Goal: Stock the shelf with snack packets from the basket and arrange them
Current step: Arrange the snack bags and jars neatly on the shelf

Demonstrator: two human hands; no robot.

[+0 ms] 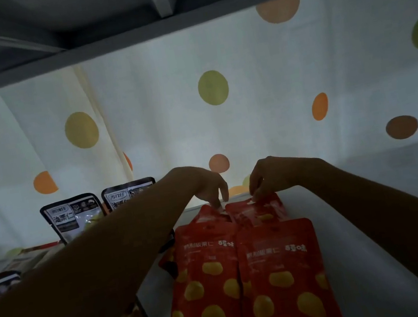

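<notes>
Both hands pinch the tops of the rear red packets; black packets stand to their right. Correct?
No. The head view shows the black packets standing to the left of the rear red packets, not the right. The left hand and right hand do each pinch a rear packet's top.

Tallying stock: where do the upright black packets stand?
Head view, back left of the shelf: two upright black packets stand side by side by the dotted curtain, left of the left hand.
</notes>
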